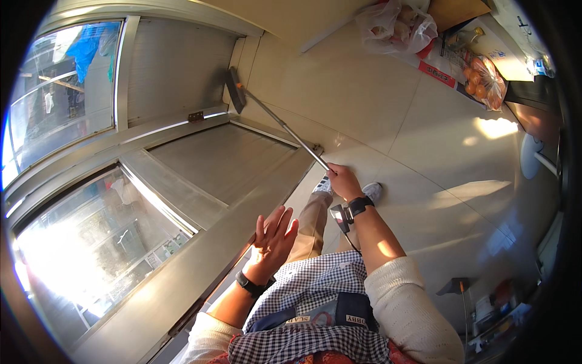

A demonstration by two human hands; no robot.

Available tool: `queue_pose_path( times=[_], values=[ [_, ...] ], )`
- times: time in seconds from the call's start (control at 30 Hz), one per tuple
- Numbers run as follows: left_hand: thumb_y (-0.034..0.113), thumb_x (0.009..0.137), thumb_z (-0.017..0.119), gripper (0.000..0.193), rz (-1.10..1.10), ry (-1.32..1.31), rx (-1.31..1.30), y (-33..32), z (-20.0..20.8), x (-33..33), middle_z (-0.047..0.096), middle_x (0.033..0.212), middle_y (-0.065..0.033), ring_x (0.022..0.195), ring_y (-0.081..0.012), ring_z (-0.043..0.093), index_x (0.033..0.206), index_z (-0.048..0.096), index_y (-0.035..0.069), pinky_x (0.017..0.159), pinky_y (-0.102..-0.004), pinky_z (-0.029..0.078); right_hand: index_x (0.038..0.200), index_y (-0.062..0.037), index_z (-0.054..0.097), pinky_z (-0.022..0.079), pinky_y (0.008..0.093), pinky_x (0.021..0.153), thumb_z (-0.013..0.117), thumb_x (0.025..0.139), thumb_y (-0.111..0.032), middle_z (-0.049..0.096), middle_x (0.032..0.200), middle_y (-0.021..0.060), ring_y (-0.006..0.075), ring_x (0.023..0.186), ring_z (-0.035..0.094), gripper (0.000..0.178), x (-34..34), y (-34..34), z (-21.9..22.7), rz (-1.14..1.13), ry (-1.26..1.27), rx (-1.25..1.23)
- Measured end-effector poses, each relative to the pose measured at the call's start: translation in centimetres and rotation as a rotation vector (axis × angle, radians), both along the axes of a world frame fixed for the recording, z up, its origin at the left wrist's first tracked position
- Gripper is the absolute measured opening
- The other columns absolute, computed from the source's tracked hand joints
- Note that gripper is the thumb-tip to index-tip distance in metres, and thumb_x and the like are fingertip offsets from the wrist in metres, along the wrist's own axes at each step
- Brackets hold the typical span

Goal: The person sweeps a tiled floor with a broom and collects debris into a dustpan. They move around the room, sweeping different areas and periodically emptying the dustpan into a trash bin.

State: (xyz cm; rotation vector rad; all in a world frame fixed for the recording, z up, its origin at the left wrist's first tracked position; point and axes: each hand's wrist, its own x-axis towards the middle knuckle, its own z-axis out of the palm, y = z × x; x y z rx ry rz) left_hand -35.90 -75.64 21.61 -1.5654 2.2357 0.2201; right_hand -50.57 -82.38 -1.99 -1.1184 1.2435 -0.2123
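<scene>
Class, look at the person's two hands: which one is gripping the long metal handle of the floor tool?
The right hand grips the long metal handle; its fingers are closed around the handle's end. The left hand is open, fingers spread, holding nothing.

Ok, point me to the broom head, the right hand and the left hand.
broom head (235, 90), head view, dark block against the door frame
right hand (343, 181), head view, knuckles gripping the pole
left hand (274, 238), head view, open palm

Cream knit sleeves, black wristbands, checked apron, tan trousers, poss. grey shoes.
</scene>
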Motion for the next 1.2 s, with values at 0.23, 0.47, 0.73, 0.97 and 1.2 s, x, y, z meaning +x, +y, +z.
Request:
queue_pose_path(
  times=[0.23,0.47,0.73,0.97,1.2],
  values=[
    [0.016,0.075,0.061,0.025,0.142,0.096,-0.061,1.0,-0.1,-0.3,0.057,0.114,-0.0048,0.115,-0.0207,0.048,0.099,0.060,0.012,0.106,-0.0431,0.021,0.121,-0.0020,0.054,0.039,0.0228,0.049,0.053,0.090,-0.013,0.050,0.062,-0.0004,0.0072,0.051,0.045,0.033,-13.0,14.8,6.1,-0.353,-0.088,0.324],
    [0.021,0.072,0.068,0.028,0.132,0.169,-0.004,1.5,-0.2,0.4,0.057,0.111,-0.0049,0.116,-0.0207,0.047,0.097,0.062,0.012,0.109,-0.0483,0.012,0.127,0.0018,0.046,0.037,0.0213,0.048,0.045,0.091,-0.008,0.045,0.064,-0.0020,0.0047,0.053,0.042,0.038,-22.8,27.7,22.8,-0.437,0.303,0.360],
    [0.017,0.072,0.067,0.025,0.196,0.286,-0.014,0.4,0.7,-0.4,0.057,0.109,-0.0054,0.113,-0.0216,0.049,0.096,0.062,0.011,0.105,-0.0529,0.021,0.127,0.0016,0.045,0.040,0.0239,0.052,0.047,0.090,-0.006,0.048,0.066,0.0021,0.0074,0.058,0.045,0.038,-18.3,19.5,22.0,-0.237,0.198,0.251],
    [0.012,0.072,0.067,0.026,0.147,0.362,-0.016,-1.3,0.4,-2.1,0.055,0.110,-0.0064,0.113,-0.0243,0.049,0.097,0.062,0.009,0.104,-0.0539,0.024,0.120,-0.0018,0.051,0.045,0.0338,0.065,0.049,0.088,-0.017,0.059,0.084,0.0232,0.0301,0.071,0.057,0.035,-1.7,4.1,4.1,-0.291,-0.099,-0.149],
    [0.017,0.074,0.065,0.042,0.304,0.526,0.086,-0.6,-5.3,-3.2,0.051,0.116,-0.0141,0.112,-0.0319,0.047,0.113,0.053,0.003,0.100,-0.0474,0.031,0.125,-0.0052,0.050,0.043,0.0280,0.055,0.052,0.088,-0.010,0.056,0.069,0.0081,0.0131,0.058,0.051,0.037,-8.3,17.8,8.3,-0.499,-0.037,0.121]
  ],
)
